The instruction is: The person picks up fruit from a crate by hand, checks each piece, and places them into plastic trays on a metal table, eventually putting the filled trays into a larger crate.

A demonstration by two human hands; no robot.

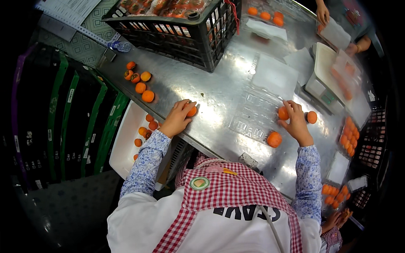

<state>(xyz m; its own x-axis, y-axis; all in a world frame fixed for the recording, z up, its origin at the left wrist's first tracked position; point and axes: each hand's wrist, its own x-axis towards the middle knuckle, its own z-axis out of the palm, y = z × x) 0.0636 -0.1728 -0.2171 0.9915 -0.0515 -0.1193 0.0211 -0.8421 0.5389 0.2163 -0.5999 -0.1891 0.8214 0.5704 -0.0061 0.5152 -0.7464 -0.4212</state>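
Observation:
On the metal table, my left hand [178,118] has its fingers curled over an orange persimmon [192,111]. My right hand [296,124] grips another persimmon [283,113] between fingers and thumb, at the right edge of a clear plastic tray [249,116]. One persimmon [274,139] sits by the tray's near right corner. To the right of my right hand is a further persimmon [311,117]. Several persimmons [140,87] lie grouped along the table's left edge. Below that edge, a white tub [120,147] holds more of them.
A black crate [206,46] with packed fruit stands at the far side. A white scale [322,90] is at right, near another person's hands [322,14]. Packed trays of persimmons [349,135] line the right edge. Stacked black and green crates [63,118] stand at left.

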